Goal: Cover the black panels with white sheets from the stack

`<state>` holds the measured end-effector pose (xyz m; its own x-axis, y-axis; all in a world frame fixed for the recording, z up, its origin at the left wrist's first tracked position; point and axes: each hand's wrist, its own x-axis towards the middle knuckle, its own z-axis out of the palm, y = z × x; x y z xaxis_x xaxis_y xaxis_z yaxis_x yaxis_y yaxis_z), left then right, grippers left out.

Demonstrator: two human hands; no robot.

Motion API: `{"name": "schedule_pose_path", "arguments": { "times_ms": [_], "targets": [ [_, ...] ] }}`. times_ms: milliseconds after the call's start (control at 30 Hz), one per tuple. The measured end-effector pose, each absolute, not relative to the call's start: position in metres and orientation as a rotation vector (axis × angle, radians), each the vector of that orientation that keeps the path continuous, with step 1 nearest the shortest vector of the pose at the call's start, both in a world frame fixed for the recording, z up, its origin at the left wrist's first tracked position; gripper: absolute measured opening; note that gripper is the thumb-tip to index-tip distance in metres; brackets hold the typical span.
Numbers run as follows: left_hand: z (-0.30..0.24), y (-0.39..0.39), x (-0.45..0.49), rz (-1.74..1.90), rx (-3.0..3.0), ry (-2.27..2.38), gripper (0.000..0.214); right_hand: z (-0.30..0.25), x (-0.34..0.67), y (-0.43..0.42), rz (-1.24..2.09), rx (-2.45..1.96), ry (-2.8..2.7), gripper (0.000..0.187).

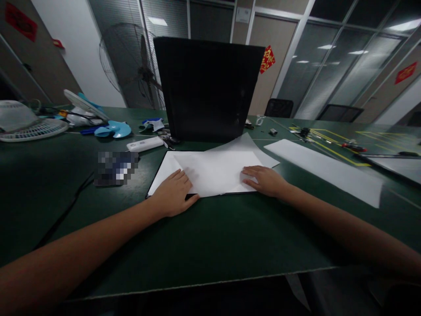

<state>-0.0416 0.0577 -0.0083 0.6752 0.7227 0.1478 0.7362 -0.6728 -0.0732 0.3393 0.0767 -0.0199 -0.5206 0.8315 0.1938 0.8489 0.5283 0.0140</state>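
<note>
White paper (217, 171) lies in front of me with a fold or loose flap whose pointed corner lifts at the back right. Beneath it is a flat white surface with a dark edge (161, 169), perhaps a board or folder. My left hand (174, 193) rests flat on the paper's left part, fingers stretched out and thumb apart. On the right part my right hand (263, 179) lies with fingers extended towards the middle. Neither hand grasps anything. What lies under the palms is hidden.
A large black panel (210, 87) stands upright behind the paper. Right of it lies a long white sheet (325, 169). To the left are a pixelated card-like object (116, 168) with a dark strap, a white stick-like device (145, 144), blue fan blades (113, 129) and a fan grille (36, 129).
</note>
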Motion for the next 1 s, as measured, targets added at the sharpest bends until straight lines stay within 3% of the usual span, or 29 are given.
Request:
{"name": "schedule_pose_path", "arguments": {
  "times_ms": [133,433,600,800,1000],
  "targets": [
    [-0.001,0.048,-0.036,-0.281,-2.694,-0.979,0.040,-0.016,0.334,0.068,-0.196,-1.433,-2.595,0.058],
    [-0.002,0.035,-0.037,-0.592,-2.617,-0.374,0.022,-0.008,0.306,0.042,-0.227,-1.327,-2.640,0.058],
    [-0.004,0.042,-0.030,-0.296,-2.785,-0.615,0.047,-0.003,0.294,0.028,-0.135,-1.193,-2.693,0.063],
    [-0.004,0.044,-0.025,-0.117,-2.779,-1.023,0.060,0.000,0.300,0.033,-0.045,-1.038,-2.719,0.058],
    [-0.003,0.041,-0.024,-0.075,-2.713,-1.263,0.069,0.001,0.381,0.097,-0.356,-1.619,-2.268,0.062]
  ]
}}
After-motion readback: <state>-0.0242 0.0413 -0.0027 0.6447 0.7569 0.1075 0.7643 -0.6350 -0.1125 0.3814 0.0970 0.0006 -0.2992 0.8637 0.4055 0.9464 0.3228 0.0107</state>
